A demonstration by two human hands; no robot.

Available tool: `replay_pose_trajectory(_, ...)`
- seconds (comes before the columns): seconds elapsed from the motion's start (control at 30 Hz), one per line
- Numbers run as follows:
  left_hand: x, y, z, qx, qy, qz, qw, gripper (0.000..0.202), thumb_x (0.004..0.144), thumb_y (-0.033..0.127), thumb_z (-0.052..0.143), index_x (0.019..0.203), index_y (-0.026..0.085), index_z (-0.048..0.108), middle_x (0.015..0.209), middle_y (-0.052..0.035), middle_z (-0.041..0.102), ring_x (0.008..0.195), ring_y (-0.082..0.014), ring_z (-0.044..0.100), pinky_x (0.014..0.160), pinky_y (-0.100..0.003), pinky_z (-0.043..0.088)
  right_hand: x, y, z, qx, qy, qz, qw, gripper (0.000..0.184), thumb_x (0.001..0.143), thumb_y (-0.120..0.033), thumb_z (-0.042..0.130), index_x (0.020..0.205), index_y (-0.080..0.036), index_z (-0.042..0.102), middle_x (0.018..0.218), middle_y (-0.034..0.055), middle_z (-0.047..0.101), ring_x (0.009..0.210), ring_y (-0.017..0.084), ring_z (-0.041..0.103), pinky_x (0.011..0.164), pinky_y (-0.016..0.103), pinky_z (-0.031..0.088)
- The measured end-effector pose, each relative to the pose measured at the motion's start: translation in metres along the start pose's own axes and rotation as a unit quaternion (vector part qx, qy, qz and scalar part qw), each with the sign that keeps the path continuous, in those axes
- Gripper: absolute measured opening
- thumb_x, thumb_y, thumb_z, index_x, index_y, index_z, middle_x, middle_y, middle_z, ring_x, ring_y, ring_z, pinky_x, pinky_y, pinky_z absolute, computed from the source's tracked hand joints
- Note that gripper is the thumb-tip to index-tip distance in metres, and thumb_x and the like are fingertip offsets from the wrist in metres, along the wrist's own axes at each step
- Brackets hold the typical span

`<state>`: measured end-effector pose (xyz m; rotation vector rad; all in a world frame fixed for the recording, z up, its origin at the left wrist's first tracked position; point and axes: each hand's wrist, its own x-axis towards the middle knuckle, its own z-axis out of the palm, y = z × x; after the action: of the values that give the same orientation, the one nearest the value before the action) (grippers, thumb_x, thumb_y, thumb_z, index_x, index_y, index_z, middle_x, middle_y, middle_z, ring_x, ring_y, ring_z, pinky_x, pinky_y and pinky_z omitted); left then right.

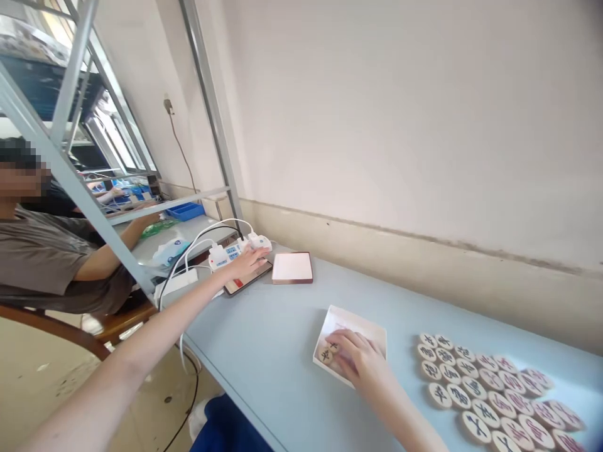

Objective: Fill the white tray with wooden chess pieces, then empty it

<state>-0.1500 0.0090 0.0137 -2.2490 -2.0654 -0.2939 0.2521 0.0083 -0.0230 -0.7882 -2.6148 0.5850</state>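
Observation:
My right hand [360,358] reaches into a white open box [382,339], fingers curled down on a round Chinese chess piece [333,347]. Another chess piece [325,356] lies beside it in the box's left corner. Part of the box floor is hidden under the hand. Far to the left, my left hand [249,260] lies with fingers stretched out over a phone [240,284], close to a white power strip [230,253]. Rows of wooden Chinese chess pieces [473,387], black-marked and red-marked, lie face up on the right of the table.
A shallow box lid [292,268] sits on the blue-grey table [282,351] against the wall. White and black cables run off the left edge. A metal bed frame [75,169] stands at left, with a seated person [42,257] beyond it.

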Motion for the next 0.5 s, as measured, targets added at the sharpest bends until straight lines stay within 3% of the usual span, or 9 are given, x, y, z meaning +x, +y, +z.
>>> replay_pose_trajectory(0.13, 0.002, -0.002, -0.005, 0.014, -0.031, 0.01, 0.999, 0.054, 0.093, 0.049, 0.018, 0.132, 0.02, 0.043, 0.136, -0.0074, 0.047, 0.128, -0.0198, 0.039, 0.113, -0.046, -0.003, 0.0, 0.004, -0.002, -0.001, -0.009, 0.005, 1.0, 0.027, 0.087, -0.021, 0.041, 0.105, -0.03, 0.059, 0.116, 0.001, 0.061, 0.109, 0.018, 0.055, 0.089, 0.034, 0.042)
replay_pose_trajectory(0.27, -0.033, -0.013, -0.019, -0.004, -0.037, -0.011, 0.999, 0.053, 0.094, 0.046, 0.015, 0.128, 0.024, 0.049, 0.131, -0.0037, 0.052, 0.125, -0.0175, 0.043, 0.114, -0.045, 0.001, -0.001, 0.007, -0.003, -0.015, -0.006, 0.01, 1.0, 0.027, 0.086, -0.025, 0.044, 0.107, -0.031, 0.06, 0.115, 0.0015, 0.062, 0.108, 0.019, 0.056, 0.088, 0.033, 0.044)
replay_pose_trajectory(0.4, -0.062, -0.019, -0.031, -0.022, -0.006, -0.039, 0.999, 0.047, 0.093, 0.045, 0.023, 0.128, 0.026, 0.048, 0.132, -0.0016, 0.052, 0.125, -0.0177, 0.043, 0.114, -0.046, 0.004, -0.001, 0.014, 0.001, -0.032, 0.027, 0.006, 0.999, 0.026, 0.087, -0.029, 0.044, 0.104, -0.031, 0.063, 0.113, 0.0015, 0.063, 0.106, 0.02, 0.058, 0.087, 0.033, 0.046)
replay_pose_trajectory(0.5, -0.066, -0.018, -0.032, -0.023, 0.023, -0.034, 0.999, 0.047, 0.092, 0.045, 0.029, 0.132, 0.026, 0.043, 0.135, -0.0031, 0.049, 0.129, -0.0189, 0.037, 0.114, -0.046, 0.007, -0.001, 0.02, 0.003, -0.044, 0.03, -0.027, 0.998, 0.025, 0.085, -0.031, 0.048, 0.106, -0.033, 0.063, 0.112, 0.0007, 0.064, 0.101, 0.019, 0.061, 0.081, 0.03, 0.05)
